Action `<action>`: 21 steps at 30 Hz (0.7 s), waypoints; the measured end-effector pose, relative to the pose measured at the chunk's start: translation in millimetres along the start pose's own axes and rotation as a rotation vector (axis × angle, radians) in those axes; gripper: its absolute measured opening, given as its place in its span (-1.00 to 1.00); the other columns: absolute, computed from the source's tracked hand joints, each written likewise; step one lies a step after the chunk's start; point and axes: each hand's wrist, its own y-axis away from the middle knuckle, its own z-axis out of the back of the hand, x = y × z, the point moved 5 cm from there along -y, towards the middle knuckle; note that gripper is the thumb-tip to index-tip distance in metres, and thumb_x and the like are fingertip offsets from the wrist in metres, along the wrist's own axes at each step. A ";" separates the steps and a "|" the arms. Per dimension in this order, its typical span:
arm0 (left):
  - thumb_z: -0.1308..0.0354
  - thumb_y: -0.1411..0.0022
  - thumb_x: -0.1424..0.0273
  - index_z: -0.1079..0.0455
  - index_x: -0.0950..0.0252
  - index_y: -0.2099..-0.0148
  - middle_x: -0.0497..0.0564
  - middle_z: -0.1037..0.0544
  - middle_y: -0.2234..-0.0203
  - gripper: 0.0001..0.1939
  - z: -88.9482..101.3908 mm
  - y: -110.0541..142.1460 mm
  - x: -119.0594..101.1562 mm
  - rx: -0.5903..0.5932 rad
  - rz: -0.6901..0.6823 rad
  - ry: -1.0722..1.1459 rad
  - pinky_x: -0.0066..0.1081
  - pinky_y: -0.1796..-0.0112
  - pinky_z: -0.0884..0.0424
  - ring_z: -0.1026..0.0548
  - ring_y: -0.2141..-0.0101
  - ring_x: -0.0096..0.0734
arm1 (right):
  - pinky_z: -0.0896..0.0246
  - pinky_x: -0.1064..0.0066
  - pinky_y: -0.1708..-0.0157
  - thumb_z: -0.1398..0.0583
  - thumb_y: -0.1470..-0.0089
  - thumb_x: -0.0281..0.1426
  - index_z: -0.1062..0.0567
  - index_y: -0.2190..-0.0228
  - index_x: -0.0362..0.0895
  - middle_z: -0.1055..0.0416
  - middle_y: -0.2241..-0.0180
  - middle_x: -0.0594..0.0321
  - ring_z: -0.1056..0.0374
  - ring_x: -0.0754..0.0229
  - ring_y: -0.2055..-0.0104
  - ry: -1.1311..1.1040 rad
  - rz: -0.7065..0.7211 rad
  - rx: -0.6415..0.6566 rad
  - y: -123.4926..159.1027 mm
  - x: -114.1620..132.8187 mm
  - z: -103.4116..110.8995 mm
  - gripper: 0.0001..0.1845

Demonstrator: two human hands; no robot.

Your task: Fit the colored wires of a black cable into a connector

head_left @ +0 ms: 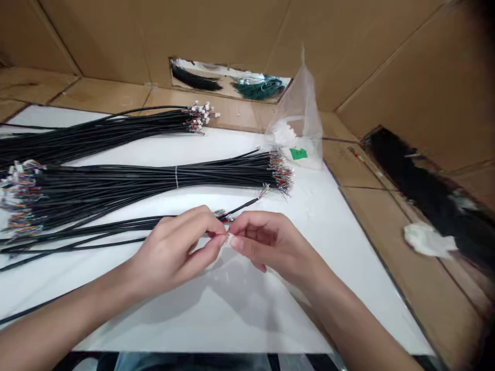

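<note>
My left hand [180, 250] and my right hand [276, 242] meet fingertip to fingertip above the white table. Between them is a tiny white connector [229, 238], pinched by my right thumb and index finger. My left thumb and index finger are pressed together at its left side, on what look like thin wires, mostly hidden by the fingers. Just behind the hands lie a few loose black cables [127, 225], one with its stripped colored wire ends [264, 190] pointing right.
A tied bundle of black cables [216, 172] lies behind the hands. Farther back is another bundle [127, 126] with white connectors. A clear plastic bag [305, 103] holds white pieces. Cardboard walls [232, 31] surround the white tabletop [328, 232]; a crumpled white scrap [427, 239] lies right.
</note>
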 end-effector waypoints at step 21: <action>-0.02 -0.28 0.57 -0.33 0.32 0.24 -0.09 -0.39 0.45 -0.90 -0.9 1.8 2.7 0.031 -0.018 -0.204 -0.56 0.50 -0.18 -0.30 0.50 -0.62 | -0.11 0.58 0.65 -0.32 0.04 -0.35 -0.48 0.46 -0.19 -0.30 0.57 0.36 -0.15 0.40 0.57 0.151 0.079 -0.083 1.3 5.0 -5.2 -0.84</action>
